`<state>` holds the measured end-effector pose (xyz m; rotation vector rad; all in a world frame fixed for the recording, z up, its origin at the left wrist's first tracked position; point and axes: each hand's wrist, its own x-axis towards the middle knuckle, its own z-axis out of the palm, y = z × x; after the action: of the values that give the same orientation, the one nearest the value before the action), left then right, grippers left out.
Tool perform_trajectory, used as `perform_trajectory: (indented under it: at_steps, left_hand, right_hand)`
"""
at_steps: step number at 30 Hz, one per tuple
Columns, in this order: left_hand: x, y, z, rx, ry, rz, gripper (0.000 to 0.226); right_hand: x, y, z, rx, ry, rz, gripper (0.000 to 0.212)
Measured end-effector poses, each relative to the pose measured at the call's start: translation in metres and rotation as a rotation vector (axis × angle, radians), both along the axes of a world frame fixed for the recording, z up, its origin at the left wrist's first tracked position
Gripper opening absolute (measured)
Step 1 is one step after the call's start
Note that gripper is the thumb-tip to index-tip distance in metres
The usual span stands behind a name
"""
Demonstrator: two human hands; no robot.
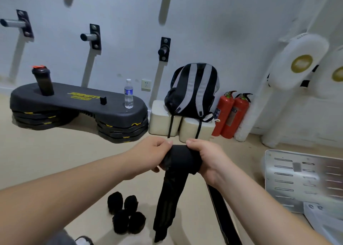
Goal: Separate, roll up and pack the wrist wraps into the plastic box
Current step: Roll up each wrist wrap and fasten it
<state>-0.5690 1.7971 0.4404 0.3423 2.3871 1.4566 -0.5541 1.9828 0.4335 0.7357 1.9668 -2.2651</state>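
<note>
Two hands meet in the middle of the room. The left hand [152, 152] and the right hand [206, 157] both grip one black wrist wrap [181, 159], with fingers curled around a fat roll of it. The loose end of the wrap hangs straight down toward six o'clock.

On the tan floor [55, 161], at seven o'clock from the hands, sit four rolled wraps [126, 215], close together in a bunch. One more flat black strap [220, 207] lies at five o'clock, partly under the right arm. At three o'clock is one white plastic box [289, 180] with slots in it.

At ten o'clock is one black step platform [74, 103]. It has blurry yellow writing that looks like "JOINFIT", with "PRO" below. One dark shaker bottle [43, 81] and one clear water bottle [128, 94] stand on it.

At twelve o'clock, one black and gray backpack [193, 90] sits on two white blocks [161, 118]. Just beside them, at one o'clock, stand two red fire extinguishers [223, 113]. Three metal pegs [89, 36] stick out of the wall. Two white pads [300, 63] with gold circles hang at two o'clock.
</note>
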Motion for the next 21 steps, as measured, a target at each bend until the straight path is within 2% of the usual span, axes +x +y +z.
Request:
perform_trajectory:
  at_steps: [3, 4, 6, 7, 9, 11, 13, 15, 18, 21]
  left_hand:
    - [-0.013, -0.005, -0.006, -0.155, 0.259, 0.019, 0.01]
    - [-0.015, -0.006, -0.013, -0.189, 0.32, -0.021, 0.023]
    - [-0.017, 0.0, -0.029, -0.133, 0.382, -0.134, 0.049]
    - [-0.018, 0.004, -0.036, -0.097, 0.407, -0.191, 0.054]
    - [-0.022, 0.014, -0.048, -0.089, 0.433, -0.246, 0.051]
    - [-0.034, 0.021, -0.048, -0.07, 0.371, -0.197, 0.038]
    - [-0.045, 0.023, -0.046, 0.03, 0.205, -0.115, 0.026]
    - [-0.053, 0.023, -0.044, 0.086, 0.061, -0.056, 0.025]
    - [-0.056, 0.029, -0.045, 0.12, -0.118, -0.042, 0.034]
    - [-0.054, 0.041, -0.048, 0.238, -0.182, -0.061, 0.023]
  right_hand:
    - [-0.003, 0.01, 0.001, -0.054, -0.016, 0.039, 0.022]
    - [-0.005, 0.012, -0.001, -0.076, -0.031, 0.058, 0.024]
    - [-0.008, 0.016, -0.009, -0.116, -0.068, 0.117, 0.025]
    - [-0.011, 0.018, -0.015, -0.128, -0.087, 0.148, 0.025]
    - [-0.016, 0.023, -0.026, -0.135, -0.114, 0.216, 0.03]
    - [-0.022, 0.032, -0.031, -0.099, -0.105, 0.261, 0.037]
    - [-0.027, 0.047, -0.028, -0.001, -0.051, 0.327, 0.038]
    - [-0.032, 0.058, -0.023, 0.105, 0.026, 0.384, 0.047]
    - [-0.039, 0.06, -0.024, 0.198, 0.099, 0.386, 0.035]
    - [-0.042, 0.046, -0.036, 0.237, 0.122, 0.449, 0.024]
